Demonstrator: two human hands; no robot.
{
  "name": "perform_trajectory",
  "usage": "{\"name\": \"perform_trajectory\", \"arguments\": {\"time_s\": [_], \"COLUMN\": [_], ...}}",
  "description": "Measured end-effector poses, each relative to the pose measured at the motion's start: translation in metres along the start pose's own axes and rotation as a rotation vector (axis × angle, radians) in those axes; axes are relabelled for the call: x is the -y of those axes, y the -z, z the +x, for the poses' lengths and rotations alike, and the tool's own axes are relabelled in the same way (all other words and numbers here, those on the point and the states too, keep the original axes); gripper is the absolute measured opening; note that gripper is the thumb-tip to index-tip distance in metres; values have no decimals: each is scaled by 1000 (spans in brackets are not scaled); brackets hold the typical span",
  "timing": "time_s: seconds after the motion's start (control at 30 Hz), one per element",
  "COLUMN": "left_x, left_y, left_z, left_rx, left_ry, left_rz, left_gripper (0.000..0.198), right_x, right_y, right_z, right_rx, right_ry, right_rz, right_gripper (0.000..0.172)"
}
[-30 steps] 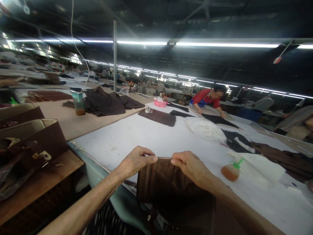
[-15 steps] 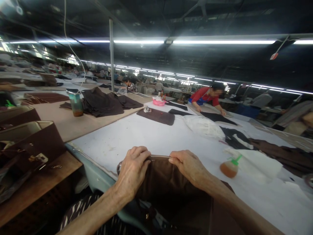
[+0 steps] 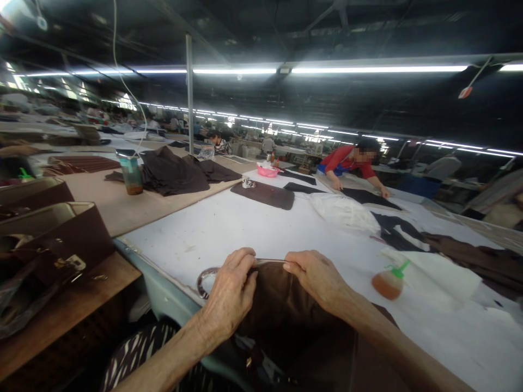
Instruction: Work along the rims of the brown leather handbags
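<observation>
A dark brown bag (image 3: 298,326) is in front of me at the near edge of the table, its upper rim facing up and its inside in shadow. My left hand (image 3: 232,288) pinches the rim on the left, fingers over the edge. A short way to the right, my right hand (image 3: 316,275) grips the same rim between thumb and fingers. A thin strip of edge shows between the two hands. Beside my left hand a curved, shiny dark loop (image 3: 201,282) lies on the white table top (image 3: 196,228); its other end is hidden.
A squeeze bottle (image 3: 388,283) with a green nozzle and amber liquid stands at right. Finished-looking brown bags (image 3: 77,234) sit on a wooden surface at left. Beyond are a brown panel (image 3: 265,197), a jar (image 3: 131,177), a pink basket (image 3: 267,171) and a co-worker in red (image 3: 343,159).
My left hand has shifted slightly right along the rim, so more of the shiny loop shows. My right hand keeps its grip. The view has turned a little to the left.
</observation>
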State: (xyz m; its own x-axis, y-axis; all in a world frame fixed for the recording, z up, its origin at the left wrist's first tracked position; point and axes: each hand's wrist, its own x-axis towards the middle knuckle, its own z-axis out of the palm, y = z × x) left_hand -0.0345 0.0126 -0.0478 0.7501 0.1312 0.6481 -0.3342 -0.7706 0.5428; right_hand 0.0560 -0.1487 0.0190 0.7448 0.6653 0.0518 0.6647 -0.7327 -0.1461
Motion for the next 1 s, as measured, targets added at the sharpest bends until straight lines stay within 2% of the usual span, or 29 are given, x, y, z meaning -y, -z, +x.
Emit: {"name": "perform_trajectory", "arguments": {"time_s": [0.1,0.2,0.33,0.47,0.57,0.87,1.0], "left_x": [2,4,6,12,14,16,18], "left_y": [-7,-13,-13,-9,-6,-8,-11], "left_z": [-1,-2,-5,-6,-5,-7,-8], "left_rx": [-17,-101,-182,-182,-179,-174,-126], "left_ry": [-23,-93,-270,-493,-576,-619,-561], "left_rz": [85,238,391,433,414,407,396], "left_gripper": [20,21,20,23,24,25,23], "right_x": [1,2,1,3,5,0,0], "right_y": [1,1,0,0,2,1,-1], "right_z": [1,2,2,2,4,6,7], "right_rx": [-1,6,-3,3,10,9,6], "right_ry": [-9,-20,-17,-47,-57,-30,-38], "right_rz": [-13,-22,-6,-20,-39,-34,-18], "right_gripper": [25,25,25,25,23,23,21]}}
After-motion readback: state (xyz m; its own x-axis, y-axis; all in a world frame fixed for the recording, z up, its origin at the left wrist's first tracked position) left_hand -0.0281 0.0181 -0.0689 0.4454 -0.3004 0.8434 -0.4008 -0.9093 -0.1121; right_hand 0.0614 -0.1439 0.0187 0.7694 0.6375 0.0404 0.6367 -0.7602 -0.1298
